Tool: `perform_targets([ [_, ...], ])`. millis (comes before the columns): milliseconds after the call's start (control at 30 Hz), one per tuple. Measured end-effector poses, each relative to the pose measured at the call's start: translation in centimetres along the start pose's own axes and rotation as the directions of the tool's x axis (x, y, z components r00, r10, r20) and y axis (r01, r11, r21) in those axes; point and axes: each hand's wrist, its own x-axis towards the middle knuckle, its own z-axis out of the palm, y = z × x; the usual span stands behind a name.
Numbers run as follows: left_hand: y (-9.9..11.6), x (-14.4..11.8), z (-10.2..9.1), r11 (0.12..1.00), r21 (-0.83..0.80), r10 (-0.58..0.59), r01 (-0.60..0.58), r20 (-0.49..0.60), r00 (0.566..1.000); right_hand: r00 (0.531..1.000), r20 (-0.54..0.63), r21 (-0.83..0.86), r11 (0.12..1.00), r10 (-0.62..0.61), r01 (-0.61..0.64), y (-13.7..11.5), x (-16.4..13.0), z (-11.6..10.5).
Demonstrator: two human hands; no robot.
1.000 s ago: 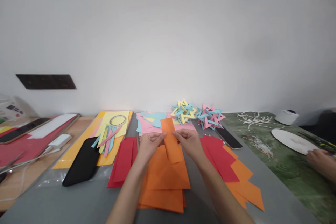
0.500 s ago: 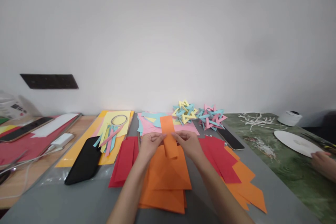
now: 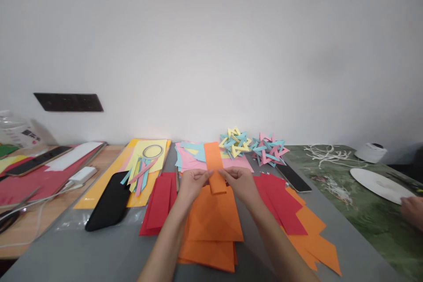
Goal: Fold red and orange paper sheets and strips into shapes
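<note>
Lying nearest, partly running under both forearms: orange sheets (image 3: 213, 224) on the grey table (image 3: 82, 251). Hovering above them: left hand (image 3: 191, 183) and right hand (image 3: 240, 182), each pinching an edge of the orange strip (image 3: 214, 166); fingertips are covering its middle. Strip's long axis is pointing away toward the wall, tilting slightly left. Sitting beyond: pink paper (image 3: 191, 161), paper stars (image 3: 253, 146).

Matt orange paper strip (image 3: 214, 168), matt red paper sheets (image 3: 158, 202), smooth grey tabletop (image 3: 99, 251)
</note>
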Motion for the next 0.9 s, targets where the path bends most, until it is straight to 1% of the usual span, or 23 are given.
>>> perform_targets([
  [67,-0.04,0.08,-0.05,1.000,0.017,0.006,-0.005,-0.034,0.999,0.999,0.025,0.003,1.000,0.022,-0.022,-0.07,-0.04,-0.02],
  [100,-0.02,0.07,-0.02,1.000,0.022,0.002,-0.001,-0.034,0.999,1.000,0.020,-0.003,1.000,0.017,-0.017,-0.12,-0.08,-0.04],
  [200,0.07,-0.13,0.18,0.998,0.054,-0.026,0.025,0.019,0.999,0.999,-0.043,-0.063,0.998,-0.032,0.029,-0.21,-0.18,-0.11],
  [267,0.03,-0.23,0.28,0.997,0.076,-0.031,0.029,0.030,0.999,0.997,-0.059,-0.098,0.994,-0.048,0.042,-0.15,-0.15,-0.14],
  [333,-0.10,-0.17,0.28,0.997,0.075,-0.013,0.013,0.005,1.000,0.999,-0.033,-0.080,0.996,-0.031,0.028,-0.03,-0.05,-0.16],
  [433,-0.30,0.10,0.12,0.997,0.070,0.016,-0.011,-0.058,0.998,0.999,0.026,-0.014,0.999,0.043,-0.043,0.16,0.09,-0.19],
  [500,-0.32,0.23,0.01,0.997,0.077,0.018,-0.012,-0.079,0.997,0.996,0.051,-0.003,0.997,0.078,-0.078,0.21,0.11,-0.20],
  [567,-0.22,0.22,-0.01,0.997,0.071,0.004,0.000,-0.063,0.998,0.996,0.053,-0.006,0.998,0.070,-0.070,0.22,0.08,-0.24],
  [733,0.03,-0.20,0.13,0.991,0.083,-0.116,0.110,0.072,0.991,1.000,0.015,-0.062,0.998,0.020,-0.020,0.43,0.10,-0.45],
  [833,-0.03,-0.26,0.13,0.991,0.050,-0.130,0.127,0.075,0.989,1.000,0.019,-0.076,0.997,0.018,-0.016,0.47,0.20,-0.44],
  [900,-0.04,-0.18,0.07,0.992,0.027,-0.127,0.126,0.048,0.991,1.000,0.024,-0.044,0.999,0.012,-0.011,0.30,0.23,-0.31],
])
